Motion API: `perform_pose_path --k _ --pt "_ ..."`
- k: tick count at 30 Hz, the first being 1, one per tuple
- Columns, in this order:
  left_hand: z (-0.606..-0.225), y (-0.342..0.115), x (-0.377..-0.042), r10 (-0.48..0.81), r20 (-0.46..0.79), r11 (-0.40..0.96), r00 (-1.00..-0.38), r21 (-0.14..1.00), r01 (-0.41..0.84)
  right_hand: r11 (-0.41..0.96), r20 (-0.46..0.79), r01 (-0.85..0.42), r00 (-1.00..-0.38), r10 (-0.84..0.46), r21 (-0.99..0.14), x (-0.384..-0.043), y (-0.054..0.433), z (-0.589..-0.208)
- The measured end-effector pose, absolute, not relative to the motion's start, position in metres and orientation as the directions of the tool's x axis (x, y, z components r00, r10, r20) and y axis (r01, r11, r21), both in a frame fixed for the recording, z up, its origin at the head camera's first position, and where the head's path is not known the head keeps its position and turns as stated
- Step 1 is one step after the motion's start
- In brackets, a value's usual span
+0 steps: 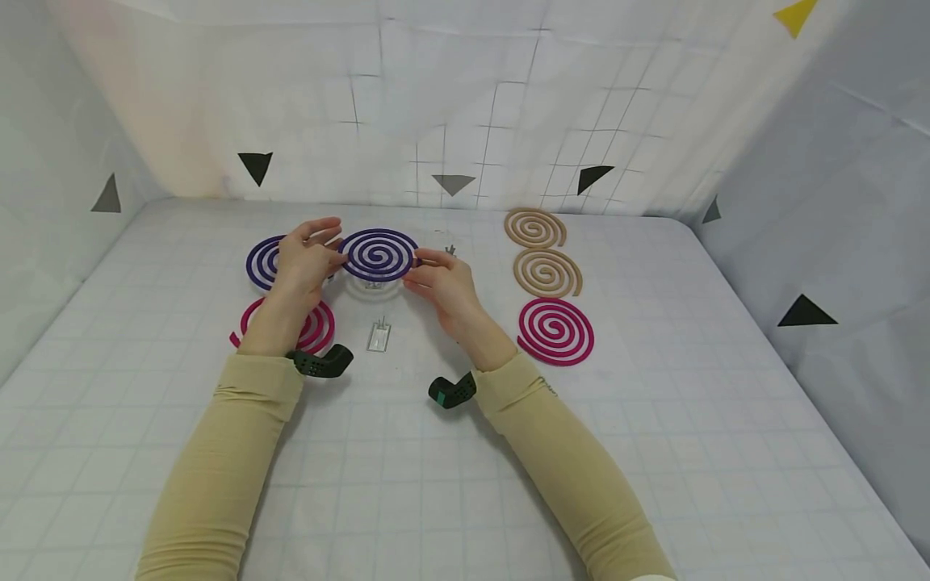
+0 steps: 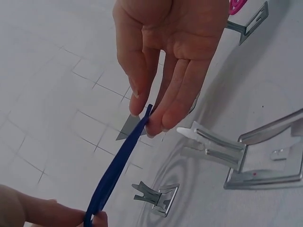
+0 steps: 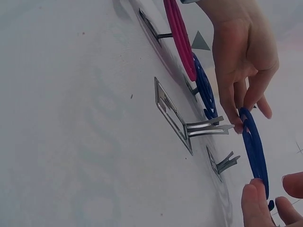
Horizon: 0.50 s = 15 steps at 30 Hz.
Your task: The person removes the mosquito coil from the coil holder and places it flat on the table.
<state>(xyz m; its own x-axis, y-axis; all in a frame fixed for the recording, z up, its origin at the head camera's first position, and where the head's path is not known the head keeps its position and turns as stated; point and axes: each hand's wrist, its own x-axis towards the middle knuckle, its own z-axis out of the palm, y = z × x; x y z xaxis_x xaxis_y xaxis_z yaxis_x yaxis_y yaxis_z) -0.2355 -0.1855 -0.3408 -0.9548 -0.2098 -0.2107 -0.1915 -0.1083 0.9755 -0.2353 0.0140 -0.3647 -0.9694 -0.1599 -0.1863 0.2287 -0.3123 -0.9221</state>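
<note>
A dark blue mosquito coil (image 1: pixel 377 256) is held raised above the table, lying nearly flat in the head view. My left hand (image 1: pixel 305 262) pinches its left edge, and my right hand (image 1: pixel 445 292) holds the opposite edge between fingers and thumb. In the left wrist view the coil (image 2: pixel 116 170) shows as a thin strip with a hand at each end. Under it stands a small metal coil stand (image 2: pixel 158 198) with an upright forked prong. Another metal stand (image 1: pixel 379 336) sits nearer to me, without a coil. Part of a second blue coil (image 1: pixel 260 265) is hidden behind my left hand.
A pink coil (image 1: pixel 320 327) lies partly under my left forearm. At right, two tan coils (image 1: pixel 534 229) and another pink coil (image 1: pixel 555 331) form a column. In the right wrist view, the left side's pink coil (image 3: pixel 181 40) is raised on a stand. A white wall closes the back.
</note>
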Motion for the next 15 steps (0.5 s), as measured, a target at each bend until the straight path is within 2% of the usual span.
perform_pose_path --k 15 --pt "-0.336 -0.168 -0.234 -0.198 -0.177 -0.190 -0.964 0.972 -0.140 -0.322 -0.123 0.152 -0.987 -0.107 -0.934 -0.244 0.034 -0.351"
